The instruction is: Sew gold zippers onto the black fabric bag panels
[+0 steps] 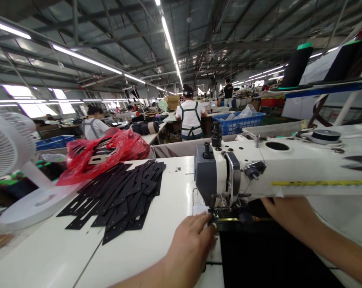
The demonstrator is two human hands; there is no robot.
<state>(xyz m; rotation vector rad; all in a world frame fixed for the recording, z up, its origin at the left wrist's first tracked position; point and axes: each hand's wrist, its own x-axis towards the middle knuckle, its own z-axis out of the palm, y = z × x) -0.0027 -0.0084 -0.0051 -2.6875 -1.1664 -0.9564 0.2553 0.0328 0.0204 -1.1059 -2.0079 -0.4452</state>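
A piece of black fabric (259, 256) with a gold-toothed zipper (229, 219) along its far edge lies below the sewing machine head (209, 172). My left hand (193, 244) is closed at the fabric's left end, its fingertips right beside the presser foot. Under the machine arm, my right hand (291, 218) grips the fabric near the zipper's right part; the arm hides some of its fingers. The zipper passes close in front of the needle area, where dark parts make the exact contact hard to see.
Flat black strips with holes (129, 196) lie heaped on the white table (175, 192), by a red plastic bag (127, 148). A white fan (33, 172) stands left. Thread cones (297, 66) rise at right. Beyond are a blue basket (241, 123) and seated people (189, 116).
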